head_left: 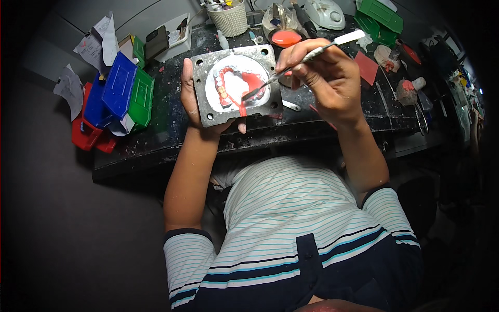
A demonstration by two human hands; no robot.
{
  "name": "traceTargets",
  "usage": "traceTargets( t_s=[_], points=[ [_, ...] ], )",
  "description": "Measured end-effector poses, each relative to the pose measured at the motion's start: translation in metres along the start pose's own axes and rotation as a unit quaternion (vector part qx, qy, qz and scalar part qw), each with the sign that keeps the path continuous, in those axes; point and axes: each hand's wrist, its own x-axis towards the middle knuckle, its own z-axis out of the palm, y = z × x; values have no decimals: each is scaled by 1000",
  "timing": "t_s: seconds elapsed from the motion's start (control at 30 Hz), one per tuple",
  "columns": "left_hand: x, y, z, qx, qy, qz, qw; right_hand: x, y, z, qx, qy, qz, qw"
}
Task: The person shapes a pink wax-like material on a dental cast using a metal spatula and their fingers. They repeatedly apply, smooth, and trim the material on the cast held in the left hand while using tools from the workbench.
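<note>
My left hand (191, 109) grips a square metal denture flask (200, 96) from its left side and underneath, tilted above the bench's front edge. White plaster (236, 81) fills its round opening. Set in the plaster is a curved row of denture teeth (221, 86) in red wax, with a broad red wax patch (253, 81) to the right. A red strip runs down to the flask's near edge. Pinched in my right hand (335, 86) is a wax knife (318, 51), its pale handle end pointing up right. The blade touches or hovers just over the red wax; I cannot tell which.
Blue (119, 83), green and red bins stand at the left beside papers (101, 44). Along the back are a phone (156, 42), a white basket (231, 22), a dish of red wax (286, 37) and a white device (325, 14). A red wax sheet (366, 67) lies right.
</note>
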Motion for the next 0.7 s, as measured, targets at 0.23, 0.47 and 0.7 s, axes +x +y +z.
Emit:
traceTargets(
  t_s=[0.23, 0.47, 0.7],
  points=[
    [3, 2, -4, -2, -57, 3, 998, 11, -4, -67, -275, 158, -12, 948],
    [3, 0, 7, 31, 56, 35, 997, 10, 7, -74, -289, 96, -30, 952],
    [4, -1, -2, 41, 19, 22, 999, 11, -19, -38, -258, 119, -3, 959]
  ],
)
